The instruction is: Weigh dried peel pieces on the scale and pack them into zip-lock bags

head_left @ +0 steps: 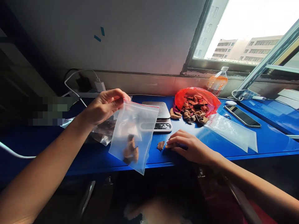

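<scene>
My left hand [106, 107] pinches the top corner of a clear zip bag [137, 124] with a red seal line. Several brown dried pieces [131, 151] lie in the bottom of the bag, which hangs over the table's front edge. Low on the blue table, my right hand [189, 144] has its fingers closed on a small dried piece [167, 146]. Another dried piece [161, 145] rests just left of those fingertips. Behind the bag stands a digital scale [163, 126], partly hidden by it.
A red plastic bag [211, 101] spills dried pieces behind my right hand. Flat empty zip bags [233, 132], a phone [243, 116] and a drink bottle [218, 81] are at the right. Filled clear bags [102, 137] lie left of the scale. A white cable [74, 88] runs along the left.
</scene>
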A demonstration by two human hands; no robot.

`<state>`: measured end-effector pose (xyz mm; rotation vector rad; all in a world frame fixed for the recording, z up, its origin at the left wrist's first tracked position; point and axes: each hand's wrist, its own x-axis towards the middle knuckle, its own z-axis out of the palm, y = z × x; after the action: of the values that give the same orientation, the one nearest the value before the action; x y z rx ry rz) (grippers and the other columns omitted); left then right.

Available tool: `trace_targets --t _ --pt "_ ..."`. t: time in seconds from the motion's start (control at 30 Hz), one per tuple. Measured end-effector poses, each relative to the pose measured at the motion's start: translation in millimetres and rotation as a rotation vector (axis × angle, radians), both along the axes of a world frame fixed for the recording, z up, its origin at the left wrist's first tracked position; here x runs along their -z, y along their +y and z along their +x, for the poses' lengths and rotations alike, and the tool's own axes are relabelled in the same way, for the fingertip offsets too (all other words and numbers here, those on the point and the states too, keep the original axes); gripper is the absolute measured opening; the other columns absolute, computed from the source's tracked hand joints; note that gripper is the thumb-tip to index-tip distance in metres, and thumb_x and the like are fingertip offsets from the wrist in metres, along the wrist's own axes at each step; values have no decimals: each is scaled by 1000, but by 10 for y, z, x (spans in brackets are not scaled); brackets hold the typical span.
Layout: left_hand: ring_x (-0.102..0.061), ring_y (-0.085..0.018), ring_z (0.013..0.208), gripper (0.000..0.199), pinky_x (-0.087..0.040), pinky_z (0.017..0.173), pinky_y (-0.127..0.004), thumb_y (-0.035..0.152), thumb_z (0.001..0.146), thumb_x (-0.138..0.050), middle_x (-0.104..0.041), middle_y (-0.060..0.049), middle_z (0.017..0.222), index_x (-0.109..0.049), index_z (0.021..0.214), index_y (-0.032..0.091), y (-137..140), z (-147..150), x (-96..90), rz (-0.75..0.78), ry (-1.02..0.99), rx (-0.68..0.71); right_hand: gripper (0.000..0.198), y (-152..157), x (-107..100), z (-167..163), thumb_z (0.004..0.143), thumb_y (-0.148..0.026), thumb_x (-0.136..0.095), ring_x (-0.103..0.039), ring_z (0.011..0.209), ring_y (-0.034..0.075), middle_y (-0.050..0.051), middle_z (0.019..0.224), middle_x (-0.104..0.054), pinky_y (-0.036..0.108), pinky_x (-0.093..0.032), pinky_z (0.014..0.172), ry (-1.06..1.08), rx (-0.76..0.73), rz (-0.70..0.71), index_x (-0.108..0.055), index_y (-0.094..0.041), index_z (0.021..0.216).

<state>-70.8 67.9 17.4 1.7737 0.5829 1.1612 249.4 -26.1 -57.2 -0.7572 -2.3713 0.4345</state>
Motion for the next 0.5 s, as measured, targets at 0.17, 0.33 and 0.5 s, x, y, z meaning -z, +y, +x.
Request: trace_targets --t 0.17,0.33,0.5 --pt "-51 -14 71 20 -39 63 -29 42 80 -77 -60 -1 81 -70 79 23 10 -13 0 -8 10 8 14 86 -5 -207 89 -14 -62 -63 81 14 5 90 -71 29 -55 75 134 -38 13 -66 -19 102" --pt "-52 -14 72 18 -40 63 -28 40 81 -77 -60 -2 83 -71 79 23 7 -27 3 -4 3 18 15 135 -71 -322 91 -17 -61 -65 81 14 6 94 -71 29 -54 75 156 -86 -99 -65 -18 106" --pt "-51 -12 71 15 -39 62 -27 38 84 -74 -61 -1 83 -72 82 24 9 -20 9 22 2 43 15 183 -190 -195 93 -20 -60 -65 90 16 9 99 -70 32 -55 80 152 -88 -64 -65 -19 107"
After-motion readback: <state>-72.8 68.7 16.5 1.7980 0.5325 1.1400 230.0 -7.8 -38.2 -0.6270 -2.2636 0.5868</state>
